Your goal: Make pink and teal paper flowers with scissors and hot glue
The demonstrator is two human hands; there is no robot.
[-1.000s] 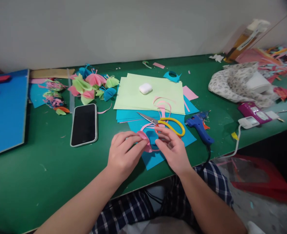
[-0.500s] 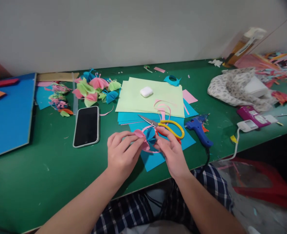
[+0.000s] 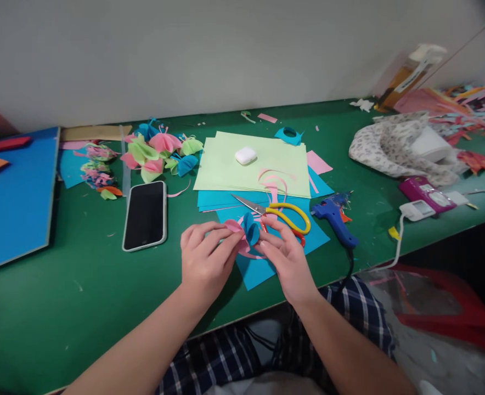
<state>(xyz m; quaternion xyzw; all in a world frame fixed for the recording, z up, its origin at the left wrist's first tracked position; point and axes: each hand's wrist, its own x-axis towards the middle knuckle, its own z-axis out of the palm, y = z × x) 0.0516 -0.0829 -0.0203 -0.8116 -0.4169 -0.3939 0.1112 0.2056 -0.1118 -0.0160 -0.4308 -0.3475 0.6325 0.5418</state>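
My left hand (image 3: pixel 207 252) is closed, its fingertips pinching a folded pink paper piece (image 3: pixel 233 226) with rounded petals. Against the pink one sits a folded blue paper piece (image 3: pixel 251 229), rounded like a petal. My right hand (image 3: pixel 289 258) has its fingertips at the right edge of the blue piece, seemingly pinching it; the contact is partly hidden. Just beyond the right fingers lie scissors (image 3: pixel 286 211) with yellow and red handles, on blue paper sheets (image 3: pixel 259 274). Curled pink paper strips (image 3: pixel 273 186) lie beside the blades.
Pale green sheets (image 3: pixel 221 164) carry a white earbud case (image 3: pixel 246 156). On the left are a phone (image 3: pixel 145 215), paper flowers (image 3: pixel 164 142) and a blue board (image 3: pixel 16 203). To the right lie a blue glue gun (image 3: pixel 335 216), a magenta device (image 3: pixel 426 193) and patterned cloth (image 3: pixel 374 145).
The blue paper piece has turned and shifted slightly left, closer against the pink piece. My right fingers have moved a little around it; the left hand stays almost still.
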